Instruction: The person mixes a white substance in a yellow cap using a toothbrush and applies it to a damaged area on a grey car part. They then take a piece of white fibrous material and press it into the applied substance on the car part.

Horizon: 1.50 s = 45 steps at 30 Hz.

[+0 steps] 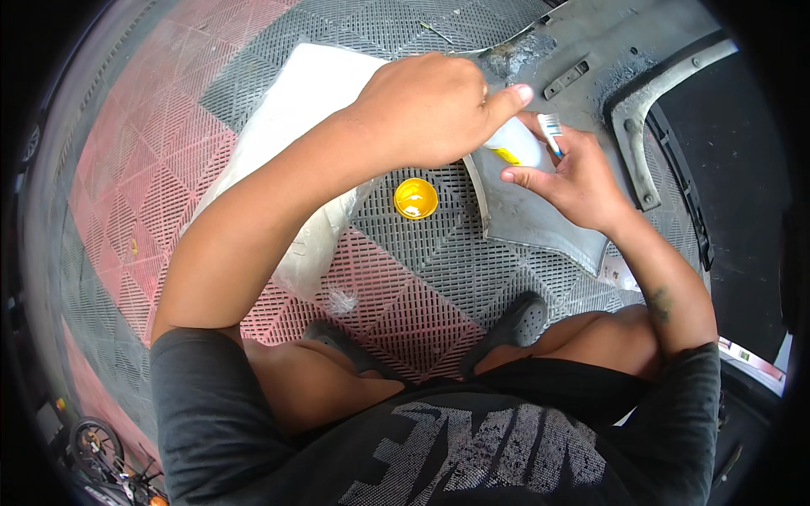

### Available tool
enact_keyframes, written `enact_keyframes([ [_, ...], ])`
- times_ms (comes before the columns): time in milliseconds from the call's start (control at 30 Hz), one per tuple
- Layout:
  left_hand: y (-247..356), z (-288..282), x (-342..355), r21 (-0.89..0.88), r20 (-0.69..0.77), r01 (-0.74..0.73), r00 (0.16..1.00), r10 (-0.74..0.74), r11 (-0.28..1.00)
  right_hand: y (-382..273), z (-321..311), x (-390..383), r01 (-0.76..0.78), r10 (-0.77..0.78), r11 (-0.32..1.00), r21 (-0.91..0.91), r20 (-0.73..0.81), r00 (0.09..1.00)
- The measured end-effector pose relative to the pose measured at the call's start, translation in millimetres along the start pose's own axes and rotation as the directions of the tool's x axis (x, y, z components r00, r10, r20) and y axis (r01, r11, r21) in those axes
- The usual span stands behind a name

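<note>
My left hand (447, 114) is curled at the top of a white bottle with a yellow label (513, 145), its thumb extended; what its fingers grip is hidden. My right hand (569, 181) holds that bottle and a white and blue toothbrush (553, 132), bristles upward. Below my left hand, a small round yellow cap or cup (415, 205) with white bits inside lies on the floor. A large grey, scuffed panel (531, 219) lies under and beyond my right hand.
White sheeting (295, 93) and crumpled plastic (308, 261) lie at left on the pink and grey grid floor (405, 320). A dark panel (742, 211) stands at right, and a bicycle wheel (93, 447) shows at lower left. My feet in grey clogs are below.
</note>
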State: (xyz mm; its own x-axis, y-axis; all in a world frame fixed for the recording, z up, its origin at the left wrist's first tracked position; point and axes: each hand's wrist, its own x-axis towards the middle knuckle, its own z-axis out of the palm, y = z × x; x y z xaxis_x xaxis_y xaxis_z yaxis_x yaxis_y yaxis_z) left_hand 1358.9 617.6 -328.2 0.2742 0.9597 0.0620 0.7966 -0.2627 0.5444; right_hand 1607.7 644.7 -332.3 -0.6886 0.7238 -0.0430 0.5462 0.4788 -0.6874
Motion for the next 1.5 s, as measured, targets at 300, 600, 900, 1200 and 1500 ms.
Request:
enact_keyframes([
  [300,-22,-17,-14,-0.199,-0.151,-0.136,0.983,0.107,0.97,20,11,4,0.014,-0.016,0.995,0.097,0.024,1.0],
  [600,-28,-2,-20,-0.275,-0.123,-0.377,0.926,0.357,0.884,20,7,6,-0.118,0.082,0.946,0.301,0.129,0.988],
  [900,-75,35,-19,-0.861,0.271,0.361,0.921,-0.278,0.358,35,26,-10,-0.236,0.248,0.967,-0.093,0.164,0.955],
  [1200,-165,183,-91,-0.367,0.361,0.413,0.889,-0.282,0.833,56,26,-10,-0.229,0.216,0.972,0.059,0.172,0.961],
  [1500,-128,203,-84,0.073,0.366,0.228,0.899,-0.239,0.971,48,16,-16,-0.023,0.018,0.989,0.143,0.037,0.999],
])
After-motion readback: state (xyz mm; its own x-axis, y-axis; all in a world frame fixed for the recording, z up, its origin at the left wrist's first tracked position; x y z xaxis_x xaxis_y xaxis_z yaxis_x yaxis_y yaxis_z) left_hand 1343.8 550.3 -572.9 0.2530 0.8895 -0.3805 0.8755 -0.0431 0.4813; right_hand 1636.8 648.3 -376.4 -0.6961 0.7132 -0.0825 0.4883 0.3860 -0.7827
